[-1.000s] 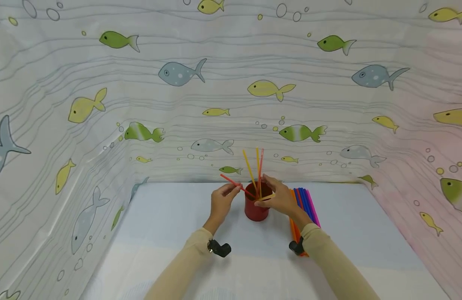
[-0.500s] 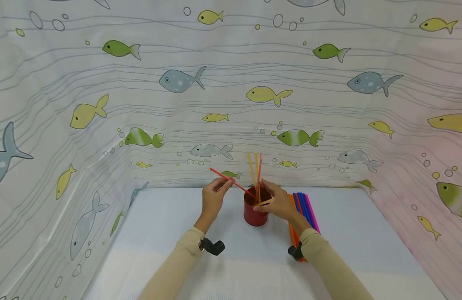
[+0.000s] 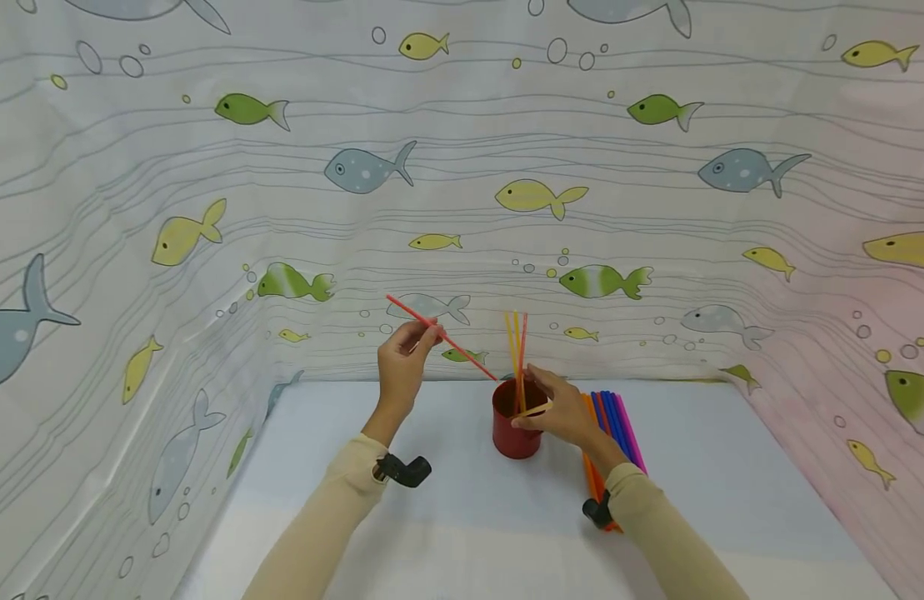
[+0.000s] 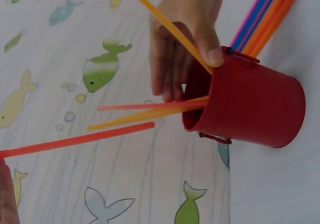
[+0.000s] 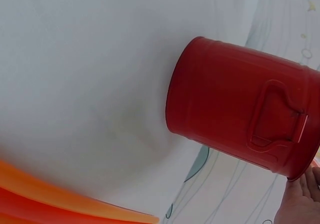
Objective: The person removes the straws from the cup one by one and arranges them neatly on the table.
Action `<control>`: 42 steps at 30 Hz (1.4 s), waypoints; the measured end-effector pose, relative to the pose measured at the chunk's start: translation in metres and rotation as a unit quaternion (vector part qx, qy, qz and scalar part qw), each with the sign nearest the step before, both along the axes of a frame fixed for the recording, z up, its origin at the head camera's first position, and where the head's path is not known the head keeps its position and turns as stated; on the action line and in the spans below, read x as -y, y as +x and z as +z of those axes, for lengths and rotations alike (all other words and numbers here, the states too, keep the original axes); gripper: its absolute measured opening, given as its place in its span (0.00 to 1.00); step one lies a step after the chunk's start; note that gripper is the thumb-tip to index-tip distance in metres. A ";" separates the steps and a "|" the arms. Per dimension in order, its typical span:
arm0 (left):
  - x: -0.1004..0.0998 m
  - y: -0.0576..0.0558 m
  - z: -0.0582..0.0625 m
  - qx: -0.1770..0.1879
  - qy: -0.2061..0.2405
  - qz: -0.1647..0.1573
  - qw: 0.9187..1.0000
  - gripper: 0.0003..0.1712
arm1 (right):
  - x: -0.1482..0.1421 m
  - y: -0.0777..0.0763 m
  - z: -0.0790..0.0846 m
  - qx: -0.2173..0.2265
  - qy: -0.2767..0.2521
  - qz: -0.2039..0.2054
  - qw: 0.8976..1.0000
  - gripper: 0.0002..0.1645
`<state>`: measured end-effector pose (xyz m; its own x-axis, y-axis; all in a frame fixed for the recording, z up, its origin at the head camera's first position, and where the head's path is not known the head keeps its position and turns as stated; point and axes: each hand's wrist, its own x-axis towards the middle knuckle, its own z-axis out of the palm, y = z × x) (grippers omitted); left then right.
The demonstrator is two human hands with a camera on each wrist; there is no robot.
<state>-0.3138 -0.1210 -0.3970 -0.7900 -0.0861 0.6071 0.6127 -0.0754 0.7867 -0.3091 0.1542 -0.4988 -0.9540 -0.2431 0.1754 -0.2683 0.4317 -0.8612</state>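
Slim red-orange plastic straw [image 3: 465, 352]: in the air up and left of the round red metal cup [image 3: 516, 440], pinched near its middle between left hand [image 3: 400, 371] thumb and fingertips. Right hand [image 3: 562, 410] grips the cup at the mouth: thumb on the near rim, other fingers bent over the far side.

Step in hand looks like working the straw at the cup mouth. To do it well, I'd use a light pinch (thin tube, probably crushes or bends easily), let the wrist set the angle, and carry the lower end clear of the rim and the straws standing in the cup, two yellow-orange [image 3: 510, 337] and one red [image 3: 522, 354]. Right hand should just brace the cup; squeezing or pulling could tip it. Watch the yellow-orange straw leaning out by the right thumb [image 4: 165, 23], easy to snag.

Orientation: long axis slants, upper end up-left, lower end down-right toward the cup, just apart from the rim. Cup is upright on the tabletop [image 3: 462, 517], axis vertical.
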 end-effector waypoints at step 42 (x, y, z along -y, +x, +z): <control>0.019 0.006 -0.146 0.301 -0.038 -0.077 0.950 0.17 | -0.001 -0.001 0.002 -0.003 0.001 0.008 1.000 0.63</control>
<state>-0.3083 -0.1398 -0.5433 -0.9955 0.0853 0.0419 0.0371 -0.0569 0.9977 -0.3104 0.1552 -0.4970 -0.9489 -0.2588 0.1806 -0.2805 0.4292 -0.8585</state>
